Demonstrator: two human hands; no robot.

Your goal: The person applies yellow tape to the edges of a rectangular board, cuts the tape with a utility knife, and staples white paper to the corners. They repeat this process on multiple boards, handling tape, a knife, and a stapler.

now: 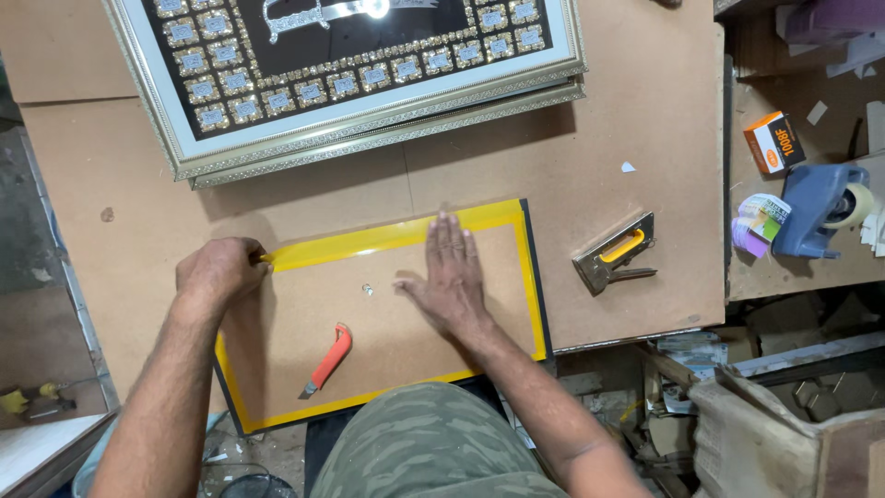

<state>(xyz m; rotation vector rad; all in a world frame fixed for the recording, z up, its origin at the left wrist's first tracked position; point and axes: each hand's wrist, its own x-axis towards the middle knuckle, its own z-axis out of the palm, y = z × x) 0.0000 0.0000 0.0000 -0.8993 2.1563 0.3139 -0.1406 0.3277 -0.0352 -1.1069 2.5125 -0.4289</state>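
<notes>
Yellow tape (387, 238) edging brown board (406, 332), orange knife (329, 358), camouflage trousers (433, 443), silver ornate frame (369, 129)

Bare board btwn orange knife (330, 359) & staple gun (616, 254); ornate frame (369, 138) blocks far side.

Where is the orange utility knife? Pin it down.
The orange utility knife lies on the yellow-taped board, lower left of centre in the head view, between the left hand and right hand.
</notes>
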